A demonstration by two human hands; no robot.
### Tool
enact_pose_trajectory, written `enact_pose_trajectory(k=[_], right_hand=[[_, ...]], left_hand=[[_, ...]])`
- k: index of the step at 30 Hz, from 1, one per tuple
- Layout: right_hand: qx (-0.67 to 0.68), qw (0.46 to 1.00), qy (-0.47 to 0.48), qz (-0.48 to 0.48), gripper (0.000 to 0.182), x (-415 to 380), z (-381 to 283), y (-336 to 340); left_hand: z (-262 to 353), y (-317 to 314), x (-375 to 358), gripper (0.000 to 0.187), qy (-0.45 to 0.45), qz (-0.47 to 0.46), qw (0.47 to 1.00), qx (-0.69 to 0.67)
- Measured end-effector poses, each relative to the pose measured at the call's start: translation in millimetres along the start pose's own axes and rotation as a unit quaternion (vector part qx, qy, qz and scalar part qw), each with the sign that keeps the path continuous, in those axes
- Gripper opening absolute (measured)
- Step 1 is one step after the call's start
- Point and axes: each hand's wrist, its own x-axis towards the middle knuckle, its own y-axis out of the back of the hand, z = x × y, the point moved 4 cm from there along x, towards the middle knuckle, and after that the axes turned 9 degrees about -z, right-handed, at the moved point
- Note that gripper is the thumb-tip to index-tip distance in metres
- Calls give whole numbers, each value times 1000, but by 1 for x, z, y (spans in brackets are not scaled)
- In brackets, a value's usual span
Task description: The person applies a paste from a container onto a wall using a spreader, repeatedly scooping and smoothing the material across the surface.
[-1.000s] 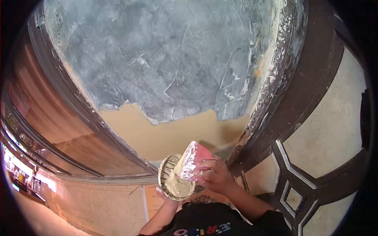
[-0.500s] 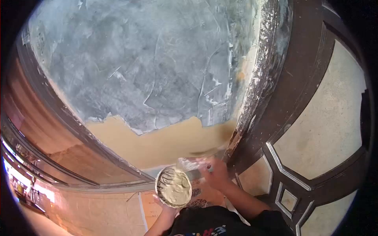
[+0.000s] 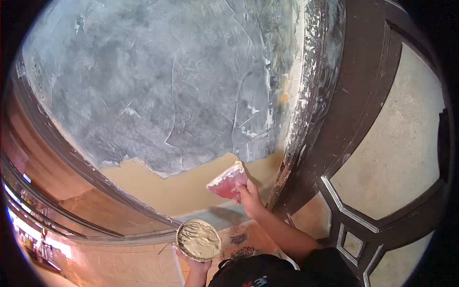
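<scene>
Being held near the grey-and-tan wall (image 3: pixel 143 71) are a paste-filled bowl (image 3: pixel 179 243), left hand (image 3: pixel 195 263) fingers indistinct, and a scraper (image 3: pixel 227 185), pinched by the right hand (image 3: pixel 250 200).

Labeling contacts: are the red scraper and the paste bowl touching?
Apart. The head view shows the scraper held in the right hand, wall visible between it and the bowl.

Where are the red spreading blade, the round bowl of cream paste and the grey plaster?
Red spreading blade (image 3: pixel 230 183): head view, red face.
Round bowl of cream paste (image 3: pixel 219 246): head view, rim.
Grey plaster (image 3: pixel 138 86): head view, middle.
</scene>
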Motion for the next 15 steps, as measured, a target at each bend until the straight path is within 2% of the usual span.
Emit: enact_pose_trajectory(k=[2,4,9,11,15], right_hand=[[17,1000,23,-6,28,11,-5,-11],[9,1000,27,-8,21,17,-9,-19],[6,999,24,33,29,21,16,-4],[3,997,-4,76,31,14,37,9],[-23,998,27,51,32,4,36,5]], left_hand=[[5,-1,0,83,-5,13,1000,-9],[11,-6,-2,83,-5,10,1000,0],[21,11,-1,81,-2,25,1000,12],[24,14,-2,81,4,20,1000,13],[27,10,3,82,12,18,999,42]])
